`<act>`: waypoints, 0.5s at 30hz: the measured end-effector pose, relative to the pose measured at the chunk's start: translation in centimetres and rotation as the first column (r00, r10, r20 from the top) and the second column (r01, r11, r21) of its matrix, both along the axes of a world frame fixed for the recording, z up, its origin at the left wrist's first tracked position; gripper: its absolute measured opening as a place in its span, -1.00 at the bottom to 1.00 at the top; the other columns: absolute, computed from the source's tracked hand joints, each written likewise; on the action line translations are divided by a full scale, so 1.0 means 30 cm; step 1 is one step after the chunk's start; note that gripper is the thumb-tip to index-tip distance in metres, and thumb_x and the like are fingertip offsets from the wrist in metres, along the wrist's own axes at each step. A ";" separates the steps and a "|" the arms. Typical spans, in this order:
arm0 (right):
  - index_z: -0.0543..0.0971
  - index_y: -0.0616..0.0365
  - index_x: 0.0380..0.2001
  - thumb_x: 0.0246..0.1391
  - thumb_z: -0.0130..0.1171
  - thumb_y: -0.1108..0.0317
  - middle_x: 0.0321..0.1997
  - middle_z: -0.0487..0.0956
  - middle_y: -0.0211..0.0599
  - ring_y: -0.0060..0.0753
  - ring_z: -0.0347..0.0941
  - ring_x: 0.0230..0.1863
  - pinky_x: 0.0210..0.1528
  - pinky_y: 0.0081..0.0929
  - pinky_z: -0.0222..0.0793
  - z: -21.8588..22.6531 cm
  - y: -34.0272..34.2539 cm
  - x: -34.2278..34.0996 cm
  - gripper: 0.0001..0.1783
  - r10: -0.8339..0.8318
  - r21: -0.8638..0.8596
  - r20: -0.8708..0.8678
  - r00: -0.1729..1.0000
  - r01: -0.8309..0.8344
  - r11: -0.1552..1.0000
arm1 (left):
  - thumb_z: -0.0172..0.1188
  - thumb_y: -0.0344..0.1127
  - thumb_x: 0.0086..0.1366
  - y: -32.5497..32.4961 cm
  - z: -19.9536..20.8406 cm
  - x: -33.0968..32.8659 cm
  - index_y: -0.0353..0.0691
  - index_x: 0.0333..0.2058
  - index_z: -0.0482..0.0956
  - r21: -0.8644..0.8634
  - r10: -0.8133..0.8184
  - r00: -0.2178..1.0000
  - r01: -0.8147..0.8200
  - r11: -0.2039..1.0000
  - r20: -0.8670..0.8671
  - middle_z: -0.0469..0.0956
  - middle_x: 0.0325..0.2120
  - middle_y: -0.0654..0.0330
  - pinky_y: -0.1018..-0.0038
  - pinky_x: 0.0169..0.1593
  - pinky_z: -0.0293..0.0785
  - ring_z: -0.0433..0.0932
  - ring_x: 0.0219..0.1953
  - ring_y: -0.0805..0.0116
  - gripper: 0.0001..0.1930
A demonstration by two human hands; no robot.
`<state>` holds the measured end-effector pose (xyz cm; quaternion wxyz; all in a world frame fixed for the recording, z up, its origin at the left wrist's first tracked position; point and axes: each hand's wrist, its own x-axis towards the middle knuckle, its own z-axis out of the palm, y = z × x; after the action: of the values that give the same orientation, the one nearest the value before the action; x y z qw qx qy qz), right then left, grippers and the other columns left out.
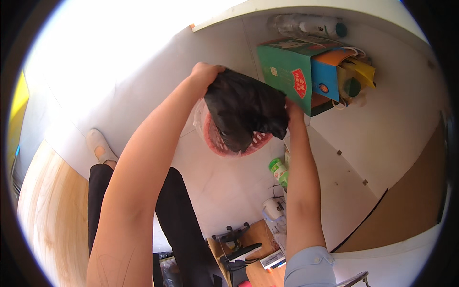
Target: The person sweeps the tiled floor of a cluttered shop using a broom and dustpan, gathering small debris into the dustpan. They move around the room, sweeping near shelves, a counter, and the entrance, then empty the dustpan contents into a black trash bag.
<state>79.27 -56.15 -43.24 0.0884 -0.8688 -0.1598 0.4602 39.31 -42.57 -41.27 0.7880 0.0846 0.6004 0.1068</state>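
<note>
A black plastic bag (241,100) is stretched between my two hands, its lower part bunched and crumpled. My left hand (206,75) grips its upper left corner. At the bag's right edge my right hand (293,113) is closed on it, with some of the fingers hidden behind the bag. Below the bag stands a pinkish-red slatted basket (213,138) with clear plastic around its rim. The bag covers most of the basket's opening, so its inside is mostly hidden.
Right of my hands stands a green paper bag (287,71) holding blue, orange and yellow packages. Behind it lies a clear plastic bottle (306,25). A green-capped container (278,171) sits beside my right forearm. My shoe (100,146) rests on the tiled floor at left.
</note>
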 end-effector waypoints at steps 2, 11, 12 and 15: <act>0.52 0.09 -0.14 0.14 0.10 0.14 -0.40 0.53 -0.31 -0.40 0.43 -0.44 -0.40 -0.46 0.38 -0.049 -0.089 -0.043 -0.68 -0.131 -0.107 -0.087 0.988 0.122 0.987 | 0.17 -0.32 0.23 -0.081 -0.076 -0.075 -0.36 -0.25 0.56 -0.080 -0.013 1.000 0.015 0.997 0.026 0.59 -0.34 0.06 0.42 -0.22 0.55 0.60 -0.36 0.28 -0.79; 0.46 0.20 -0.04 0.12 0.13 -0.05 -0.01 0.55 -0.29 -0.25 0.36 0.14 0.24 -0.09 0.19 0.309 -0.426 -0.438 -0.45 -0.586 -0.021 -0.707 0.395 0.817 0.576 | -0.07 -0.24 0.28 -0.505 0.110 -0.354 -0.24 -0.02 0.41 -0.424 0.516 0.791 -0.364 0.829 0.330 0.48 -0.01 0.21 0.36 0.12 0.24 0.41 0.04 0.34 -0.66; 0.46 0.21 -0.07 0.12 0.16 0.00 0.02 0.53 -0.33 -0.22 0.34 0.14 0.24 0.01 0.14 0.309 -0.461 -0.435 -0.50 -0.583 0.012 -0.711 0.393 0.836 0.549 | -0.07 -0.27 0.25 -0.545 0.124 -0.365 -0.24 -0.02 0.41 -0.397 0.495 0.782 -0.346 0.850 0.378 0.47 0.00 0.21 0.36 0.12 0.24 0.40 0.04 0.34 -0.65; 0.39 0.16 0.12 0.11 0.16 0.02 0.18 0.43 -0.24 -0.20 0.25 0.25 0.29 -0.07 0.10 0.299 -0.523 -0.424 -0.40 -0.441 0.228 -0.504 0.743 0.607 0.762 | -0.02 -0.39 0.14 -0.623 0.160 -0.372 -0.24 -0.01 0.40 -0.359 0.433 0.806 -0.297 0.885 0.403 0.47 -0.01 0.23 0.37 0.13 0.23 0.40 0.04 0.37 -0.61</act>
<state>66.56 -71.83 -34.26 0.4142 -0.7232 0.0336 0.5516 28.14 -61.25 -36.47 0.8779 -0.1739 0.4038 0.1896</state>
